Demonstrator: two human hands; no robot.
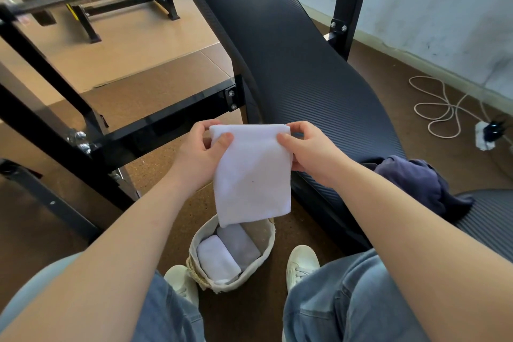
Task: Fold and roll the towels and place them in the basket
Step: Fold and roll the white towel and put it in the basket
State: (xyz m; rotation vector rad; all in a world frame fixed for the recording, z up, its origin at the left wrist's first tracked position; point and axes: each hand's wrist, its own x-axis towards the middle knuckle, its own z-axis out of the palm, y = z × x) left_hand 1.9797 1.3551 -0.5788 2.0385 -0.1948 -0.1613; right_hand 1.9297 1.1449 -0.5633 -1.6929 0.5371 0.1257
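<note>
Head view: left hand and right hand each pinched a top corner of the folded white towel, which hung in the air over the basket on the floor btwn the shoes, w/ two rolled towels already inside. To roll well, the top edge should prob. stay level and the side edges aligned, then be wound tight. Open room lay in the basket's right half; the padded bench stood close on the right, and a black frame bar lay beyond the left hand.

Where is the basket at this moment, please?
In the head view the basket stands on the floor, low in the centre, between the left shoe and the right shoe, directly below the hanging towel.
</note>
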